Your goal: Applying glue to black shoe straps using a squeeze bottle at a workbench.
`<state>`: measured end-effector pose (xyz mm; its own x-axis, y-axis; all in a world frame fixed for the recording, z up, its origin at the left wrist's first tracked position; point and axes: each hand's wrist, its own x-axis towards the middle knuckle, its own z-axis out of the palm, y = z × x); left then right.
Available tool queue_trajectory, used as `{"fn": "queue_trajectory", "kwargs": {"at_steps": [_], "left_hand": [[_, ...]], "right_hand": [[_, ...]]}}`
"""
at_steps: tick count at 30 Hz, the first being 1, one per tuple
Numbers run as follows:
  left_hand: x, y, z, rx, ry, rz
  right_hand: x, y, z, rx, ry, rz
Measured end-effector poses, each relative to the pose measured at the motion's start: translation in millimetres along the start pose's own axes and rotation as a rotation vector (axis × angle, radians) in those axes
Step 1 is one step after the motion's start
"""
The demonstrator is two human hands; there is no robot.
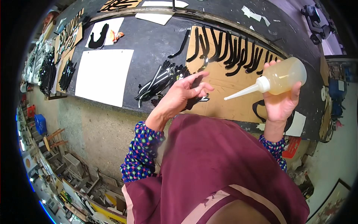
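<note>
My right hand (pixel 279 106) is wrapped round a translucent squeeze bottle (pixel 285 76) partly filled with pale yellowish liquid. The bottle lies tilted on its side, its long white nozzle pointing left and slightly down over a sheet of brown cardboard (pixel 220 106). Left of the nozzle, my left hand (pixel 182 93) hovers with its index finger stretched out and the other fingers loosely bent; I see nothing held in it. Beneath and beside it lies a heap of black strips (pixel 160 80) with pale, shiny sides. Several curved black strips (pixel 231 48) are laid in a row along the cardboard's far part.
On the dark table (pixel 145 44) lie a white sheet (pixel 104 76) and a black curved piece (pixel 99 37) on white paper. More black strips (pixel 67 74) sit at the left end. A metal rail (pixel 209 16) runs along the back. A blue bin (pixel 40 124) stands on the floor.
</note>
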<state>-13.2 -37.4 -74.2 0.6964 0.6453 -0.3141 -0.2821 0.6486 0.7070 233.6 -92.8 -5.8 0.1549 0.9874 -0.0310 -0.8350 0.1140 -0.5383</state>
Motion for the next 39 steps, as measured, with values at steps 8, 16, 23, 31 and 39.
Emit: {"fn": "queue_trajectory", "kwargs": {"at_steps": [8, 16, 23, 31, 39], "left_hand": [[8, -146, -48, 0.015, 0.294, -0.329], [-4, -132, -38, -0.015, 0.225, -0.250], [-27, -93, -13, 0.435, 0.148, -0.028], [-77, -53, -35, 0.047, 0.489, 0.698], [-107, -66, -58, -0.099, 0.654, 0.915]], "right_hand": [[-5, 2, -7, -0.007, 0.046, 0.022], [-4, 7, -10, -0.025, 0.035, 0.069], [4, 33, -18, 0.089, 0.053, 0.239], [14, 146, -79, 0.543, 0.094, 0.828], [-3, 244, -90, 0.370, 0.114, 1.159]]}}
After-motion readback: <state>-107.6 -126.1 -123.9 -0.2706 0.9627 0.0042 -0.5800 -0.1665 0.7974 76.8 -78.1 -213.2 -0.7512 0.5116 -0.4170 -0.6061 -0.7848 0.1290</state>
